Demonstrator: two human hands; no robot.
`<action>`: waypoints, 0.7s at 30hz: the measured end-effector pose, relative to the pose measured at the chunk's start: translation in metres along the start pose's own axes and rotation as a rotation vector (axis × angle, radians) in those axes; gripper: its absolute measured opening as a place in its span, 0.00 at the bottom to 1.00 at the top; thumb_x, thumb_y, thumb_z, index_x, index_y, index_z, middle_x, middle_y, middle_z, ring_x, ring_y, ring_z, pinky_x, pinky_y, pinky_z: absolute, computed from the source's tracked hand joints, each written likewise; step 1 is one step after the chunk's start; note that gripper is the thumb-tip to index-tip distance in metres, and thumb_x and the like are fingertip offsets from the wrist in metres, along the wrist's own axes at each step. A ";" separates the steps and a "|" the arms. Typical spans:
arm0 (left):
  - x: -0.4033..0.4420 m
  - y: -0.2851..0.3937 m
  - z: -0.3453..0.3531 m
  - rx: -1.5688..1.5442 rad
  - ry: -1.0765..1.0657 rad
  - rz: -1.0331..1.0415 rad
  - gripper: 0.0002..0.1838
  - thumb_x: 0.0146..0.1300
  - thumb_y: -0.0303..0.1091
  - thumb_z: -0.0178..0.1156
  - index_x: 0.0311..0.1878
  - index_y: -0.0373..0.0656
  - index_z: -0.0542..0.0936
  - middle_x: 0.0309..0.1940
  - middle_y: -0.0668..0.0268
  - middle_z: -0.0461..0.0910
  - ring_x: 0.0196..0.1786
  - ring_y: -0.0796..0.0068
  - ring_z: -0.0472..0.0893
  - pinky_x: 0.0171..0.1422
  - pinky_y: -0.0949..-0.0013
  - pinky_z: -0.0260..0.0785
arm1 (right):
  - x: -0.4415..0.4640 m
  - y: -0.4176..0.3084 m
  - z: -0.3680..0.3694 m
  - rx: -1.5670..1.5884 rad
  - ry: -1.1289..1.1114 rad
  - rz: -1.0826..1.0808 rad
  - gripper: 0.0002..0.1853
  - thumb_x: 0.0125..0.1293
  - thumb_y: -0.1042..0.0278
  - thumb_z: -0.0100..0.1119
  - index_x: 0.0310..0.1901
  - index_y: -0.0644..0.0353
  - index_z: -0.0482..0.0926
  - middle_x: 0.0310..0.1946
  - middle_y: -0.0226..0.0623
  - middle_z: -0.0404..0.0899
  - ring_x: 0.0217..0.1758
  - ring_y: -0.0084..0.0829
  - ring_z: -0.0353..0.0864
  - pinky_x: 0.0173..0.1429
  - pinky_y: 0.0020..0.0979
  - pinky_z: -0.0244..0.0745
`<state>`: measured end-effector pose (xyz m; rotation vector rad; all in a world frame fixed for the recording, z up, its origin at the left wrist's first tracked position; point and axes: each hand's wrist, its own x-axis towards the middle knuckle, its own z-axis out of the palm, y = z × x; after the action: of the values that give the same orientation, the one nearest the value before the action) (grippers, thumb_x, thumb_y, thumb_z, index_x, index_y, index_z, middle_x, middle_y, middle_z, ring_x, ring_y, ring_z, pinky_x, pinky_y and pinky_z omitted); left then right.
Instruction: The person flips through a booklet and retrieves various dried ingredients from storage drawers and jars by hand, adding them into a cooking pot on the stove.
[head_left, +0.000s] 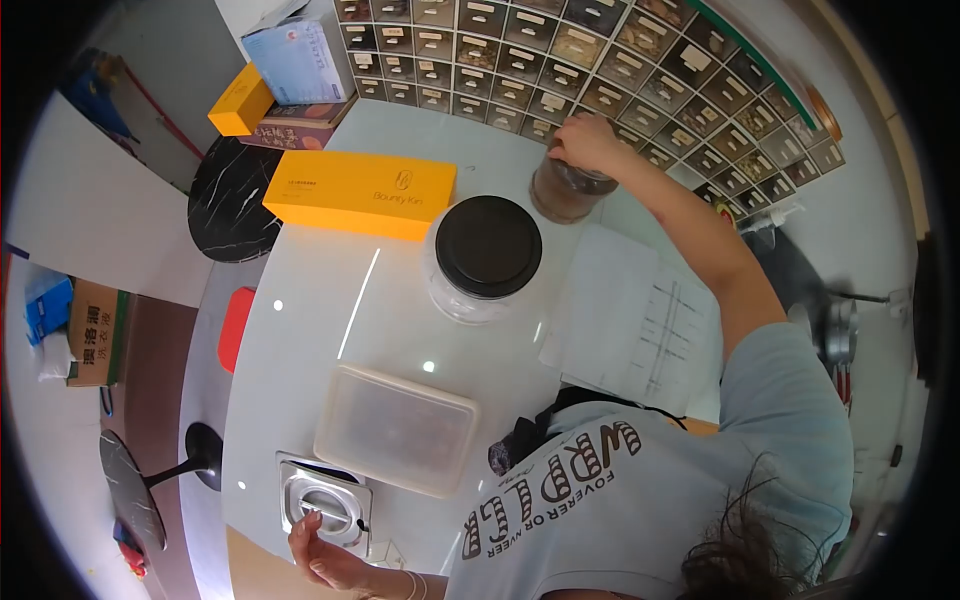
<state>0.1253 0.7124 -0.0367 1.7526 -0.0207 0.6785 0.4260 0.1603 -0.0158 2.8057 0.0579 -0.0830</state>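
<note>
At the table's far side, my right hand point(590, 143) is closed over the top edge of a glass jar point(567, 192) with brownish contents; the fingertips are partly hidden. My left hand point(325, 560) is beside the near edge of a steel container with a handled lid point(325, 505), its fingers apart and holding nothing. A clear jar with a black lid point(489, 247) stands mid-table. Behind it lies a long yellow box point(362, 192). A rectangular translucent plastic lid or tray point(398, 428) lies near the steel container.
Printed sheets point(640, 320) lie right of the black-lidded jar. A wall of small labelled drawers point(515, 62) borders the far edge. A blue-white box point(298, 60) and a small yellow box point(240, 100) sit at the upper left. A red stool point(234, 328) is left of the table point(290, 400).
</note>
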 end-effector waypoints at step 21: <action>-0.001 -0.045 -0.003 0.014 0.063 -0.147 0.31 0.64 0.57 0.49 0.47 0.33 0.76 0.40 0.55 0.76 0.43 0.65 0.77 0.51 0.65 0.70 | 0.154 -0.095 0.003 0.189 -0.172 -0.106 0.36 0.65 0.65 0.48 0.71 0.50 0.42 0.51 0.49 0.74 0.51 0.47 0.76 0.50 0.43 0.72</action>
<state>0.1396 0.7284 -0.0761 1.7269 0.1550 0.6269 0.5749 0.2539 -0.0593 2.9692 0.1659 -0.3721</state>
